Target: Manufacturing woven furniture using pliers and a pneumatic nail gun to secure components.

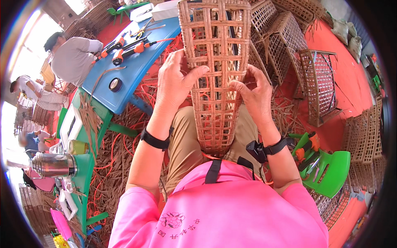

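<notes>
A long openwork wicker basket (216,75) stands upright between my knees, narrowing toward its lower end. Its brown flat strips cross in a grid, and dark bars show through the gaps. My left hand (175,78) grips its left edge, fingers behind it and thumb laid across the front weave. At the right edge, my right hand (257,93) is closed on the basket with bent fingers, its thumb pressed to the front. Part of the fingers of both hands is hidden by the weave, and I cannot tell whether a loose strip is held too.
At the left a blue table (136,84) bears orange-black tools (129,51) and a tape roll (115,84). A green bench (84,171) carries a steel thermos (53,164). Strips and orange cords litter the floor. Right: a green chair (333,171), stacked wicker frames (318,87). Several people sit far left.
</notes>
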Demonstrator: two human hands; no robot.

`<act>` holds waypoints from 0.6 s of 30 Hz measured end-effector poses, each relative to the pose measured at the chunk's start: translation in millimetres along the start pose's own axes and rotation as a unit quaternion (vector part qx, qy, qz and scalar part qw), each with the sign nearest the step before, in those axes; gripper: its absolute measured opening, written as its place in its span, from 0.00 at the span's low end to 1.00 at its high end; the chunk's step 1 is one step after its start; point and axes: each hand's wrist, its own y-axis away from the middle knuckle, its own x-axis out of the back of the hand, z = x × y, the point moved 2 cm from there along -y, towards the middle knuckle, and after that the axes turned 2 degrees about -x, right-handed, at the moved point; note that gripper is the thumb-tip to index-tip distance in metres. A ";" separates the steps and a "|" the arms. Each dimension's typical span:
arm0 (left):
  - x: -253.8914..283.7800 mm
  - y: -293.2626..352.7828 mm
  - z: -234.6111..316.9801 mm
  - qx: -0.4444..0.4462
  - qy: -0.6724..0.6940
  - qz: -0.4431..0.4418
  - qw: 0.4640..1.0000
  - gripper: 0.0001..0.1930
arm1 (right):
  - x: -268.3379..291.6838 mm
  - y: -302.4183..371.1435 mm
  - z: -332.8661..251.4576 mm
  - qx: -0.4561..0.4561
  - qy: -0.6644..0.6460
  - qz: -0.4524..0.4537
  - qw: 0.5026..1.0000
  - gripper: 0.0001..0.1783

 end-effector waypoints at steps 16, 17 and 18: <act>0.9 14.0 -5.7 0.012 0.048 -0.058 0.997 0.28 | 5.7 21.7 37.2 -0.016 -0.056 0.036 0.998 0.34; 0.6 20.8 -5.6 0.007 -0.012 -0.049 0.999 0.28 | 5.1 26.8 40.8 -0.018 -0.054 0.037 0.998 0.34; -1.3 28.1 -6.1 0.029 -0.037 -0.055 0.997 0.27 | 3.5 31.4 44.2 -0.045 -0.037 0.018 0.998 0.34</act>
